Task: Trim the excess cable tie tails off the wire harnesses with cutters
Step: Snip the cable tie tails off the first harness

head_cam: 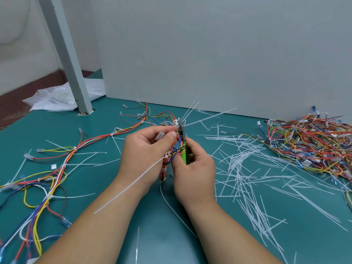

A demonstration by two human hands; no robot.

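Observation:
My left hand [144, 149] grips a wire harness [169, 155] of red, blue and yellow wires, held upright over the green table. My right hand [192, 166] is closed around green-handled cutters [184, 149], whose metal jaws [181, 126] point up at the top of the bundle beside a white connector. A long white cable tie tail [129, 187] sticks out of the held harness toward the lower left, crossing over my left wrist. More uncut tails fan out past the jaws toward the wall.
Another long harness [57, 168] with tie tails lies spread at the left. A heap of harnesses [314, 143] sits at the right by the wall. Cut white tails [247, 178] litter the table [171, 225]. A grey post [70, 60] and plastic bags [57, 98] stand at the back left.

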